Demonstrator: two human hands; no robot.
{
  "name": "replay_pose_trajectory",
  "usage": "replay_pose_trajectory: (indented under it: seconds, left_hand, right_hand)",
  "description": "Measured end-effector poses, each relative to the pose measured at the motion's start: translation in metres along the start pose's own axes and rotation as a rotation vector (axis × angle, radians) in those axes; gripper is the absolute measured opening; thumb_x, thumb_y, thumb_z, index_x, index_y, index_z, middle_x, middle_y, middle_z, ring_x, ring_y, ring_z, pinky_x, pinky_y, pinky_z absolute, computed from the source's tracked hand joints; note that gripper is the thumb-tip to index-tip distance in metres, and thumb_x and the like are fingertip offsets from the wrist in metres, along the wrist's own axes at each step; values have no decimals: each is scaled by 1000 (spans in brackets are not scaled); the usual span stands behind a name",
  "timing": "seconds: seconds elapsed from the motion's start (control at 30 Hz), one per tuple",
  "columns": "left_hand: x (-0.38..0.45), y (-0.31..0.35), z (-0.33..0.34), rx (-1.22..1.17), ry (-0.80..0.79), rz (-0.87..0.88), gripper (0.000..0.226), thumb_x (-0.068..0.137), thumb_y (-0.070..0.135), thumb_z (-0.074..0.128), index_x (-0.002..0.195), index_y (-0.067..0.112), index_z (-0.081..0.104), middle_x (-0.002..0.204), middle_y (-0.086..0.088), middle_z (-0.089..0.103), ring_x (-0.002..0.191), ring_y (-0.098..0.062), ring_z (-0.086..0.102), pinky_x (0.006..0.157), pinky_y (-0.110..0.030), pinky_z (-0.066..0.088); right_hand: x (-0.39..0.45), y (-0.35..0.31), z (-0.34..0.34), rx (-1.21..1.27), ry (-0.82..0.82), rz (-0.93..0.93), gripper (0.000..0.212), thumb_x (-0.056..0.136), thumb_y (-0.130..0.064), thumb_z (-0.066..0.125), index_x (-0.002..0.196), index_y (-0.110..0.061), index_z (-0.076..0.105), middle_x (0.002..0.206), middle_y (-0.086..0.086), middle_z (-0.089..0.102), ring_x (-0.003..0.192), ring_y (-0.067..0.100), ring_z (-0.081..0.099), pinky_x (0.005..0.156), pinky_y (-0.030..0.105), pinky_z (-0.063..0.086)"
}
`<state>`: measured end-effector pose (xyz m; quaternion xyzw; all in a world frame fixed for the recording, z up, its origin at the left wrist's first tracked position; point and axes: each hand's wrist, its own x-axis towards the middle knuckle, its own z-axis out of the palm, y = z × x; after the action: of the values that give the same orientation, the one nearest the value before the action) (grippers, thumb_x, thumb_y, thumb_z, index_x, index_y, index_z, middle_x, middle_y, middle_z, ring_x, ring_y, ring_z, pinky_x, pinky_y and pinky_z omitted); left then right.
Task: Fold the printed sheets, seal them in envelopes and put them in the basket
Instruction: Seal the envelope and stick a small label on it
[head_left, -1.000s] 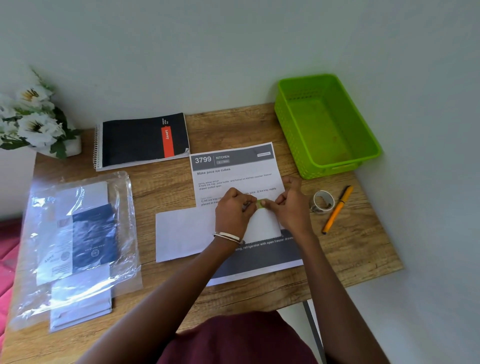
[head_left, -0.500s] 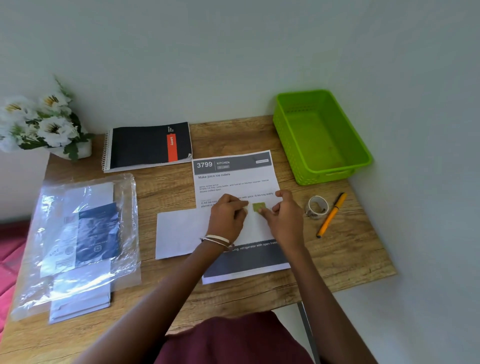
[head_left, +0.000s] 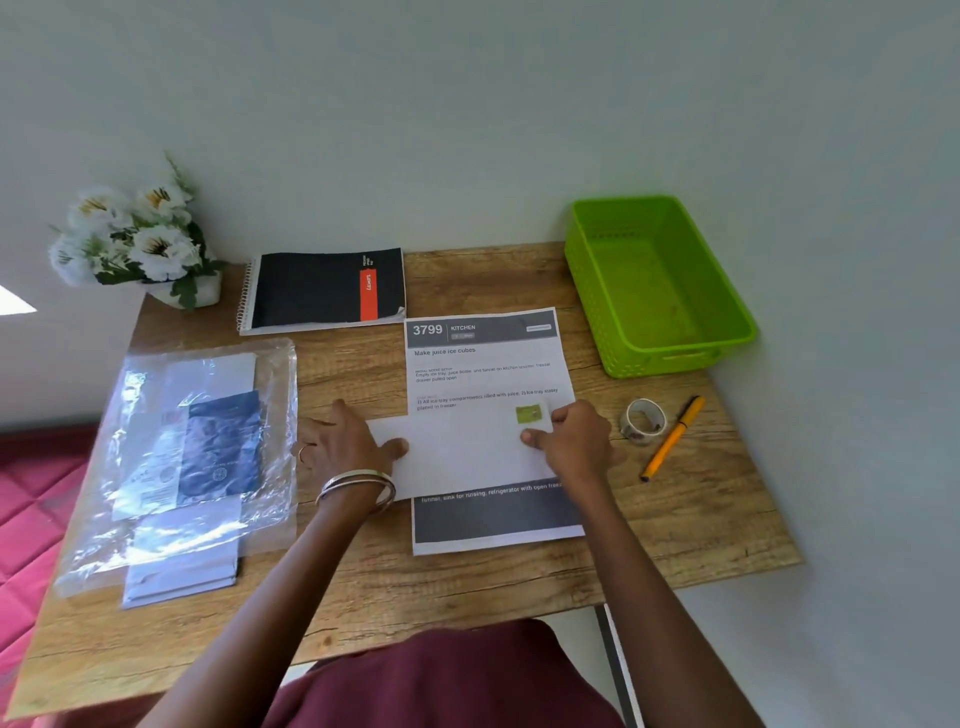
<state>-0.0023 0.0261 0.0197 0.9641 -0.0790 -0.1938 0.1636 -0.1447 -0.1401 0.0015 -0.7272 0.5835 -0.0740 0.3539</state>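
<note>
A white envelope (head_left: 467, 457) lies across the middle of a printed sheet (head_left: 485, 364) on the wooden desk (head_left: 701, 519). The sheet is flat and unfolded, headed "3799 KITCHEN", with its dark lower band showing below the envelope. A small green patch (head_left: 529, 414) sits on the envelope near its upper right corner.

The left hand (head_left: 343, 447) lies spread on the envelope's left end, fingers straight and thumb on the paper, so its grip is wide and holds nothing. The right hand (head_left: 574, 441) is at the right end with fingers curled, its grip narrow, pinching the envelope's edge just below the green patch.

The green basket (head_left: 737, 332) stands at the desk's far right corner, well apart from the envelope. A tape roll (head_left: 644, 421) and an orange pen (head_left: 672, 439) lie just beside each other to the right of the right hand.

On the left, a clear plastic bag (head_left: 270, 415) holds more envelopes and a blue card. A black spiral notebook (head_left: 311, 291) lies at the far edge, with white flowers (head_left: 135, 239) in a pot at the far left corner.
</note>
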Motion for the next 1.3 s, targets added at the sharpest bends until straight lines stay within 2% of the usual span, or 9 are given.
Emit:
replay_pose_trajectory:
  seconds: [0.17, 0.3, 0.47, 0.6, 0.73, 0.8, 0.9, 1.13, 1.3]
  left_hand:
    - [7, -7, -2, -29, -6, 35, 73, 67, 43, 78, 121, 14, 38, 127, -22, 31, 115, -47, 39, 89, -53, 40]
    - [9, -13, 0, -33, 10, 57, 78, 66, 46, 77, 126, 17, 36, 129, -21, 31, 117, -44, 37, 91, -54, 39]
    - [6, -16, 0, -101, 6, 60, 84, 66, 45, 78, 131, 18, 33, 130, -19, 31, 119, -42, 35, 94, -53, 36]
    - [4, -19, -1, -234, 4, 26, 89, 67, 48, 76, 138, 19, 29, 137, -19, 28, 126, -43, 28, 103, -56, 26]
    - [13, -20, -9, -514, -79, 9, 66, 73, 43, 73, 127, 12, 49, 125, -12, 57, 110, -33, 54, 96, -48, 42]
    - [17, -15, -18, -666, -135, 0, 46, 75, 37, 72, 109, 9, 62, 103, -12, 69, 88, -28, 64, 84, -42, 51]
    - [17, 5, -34, -848, -232, -21, 24, 80, 29, 70, 91, 9, 64, 84, -9, 69, 72, -22, 64, 67, -35, 51]
    - [11, 87, -62, -1243, -457, -54, 25, 88, 37, 59, 95, 14, 62, 84, -2, 69, 78, -18, 66, 67, -34, 53]
    - [3, 150, -47, -1152, -529, 76, 31, 93, 45, 47, 92, 19, 63, 88, 1, 73, 78, -17, 66, 62, -30, 50]
  right_hand:
    - [10, 5, -2, 149, -138, 25, 31, 57, -26, 88, 70, -13, 63, 77, 0, 70, 82, 26, 67, 82, 48, 51]
    - [2, 0, -14, 387, -193, -48, 37, 68, -32, 83, 65, -4, 58, 68, 2, 58, 66, 16, 53, 62, 31, 40]
    - [-7, -9, -19, 557, -180, -101, 38, 71, -26, 79, 83, 5, 63, 89, 26, 67, 76, 20, 56, 71, 39, 51]
    - [-22, -15, -31, 788, -154, 47, 18, 77, -6, 75, 87, 6, 67, 97, 21, 71, 84, 29, 67, 76, 47, 58]
    - [-38, -14, -52, 998, -80, 48, 3, 80, -4, 71, 82, -4, 69, 79, 8, 74, 70, 20, 69, 60, 32, 59]
    - [-45, -12, -64, 1005, -49, -1, 1, 83, -5, 68, 82, -5, 67, 71, 2, 73, 64, 12, 68, 53, 24, 54]
    - [-53, -5, -82, 929, -42, -58, 7, 86, -12, 66, 88, -6, 68, 78, 4, 73, 69, 13, 68, 52, 24, 53]
    - [-43, 21, -130, 805, -7, -105, 16, 86, -5, 64, 102, -5, 68, 84, 9, 75, 71, 21, 66, 50, 27, 52]
    - [-15, 31, -161, 940, 172, -79, 5, 85, -3, 65, 85, -7, 69, 67, 2, 72, 57, 13, 64, 50, 23, 52]
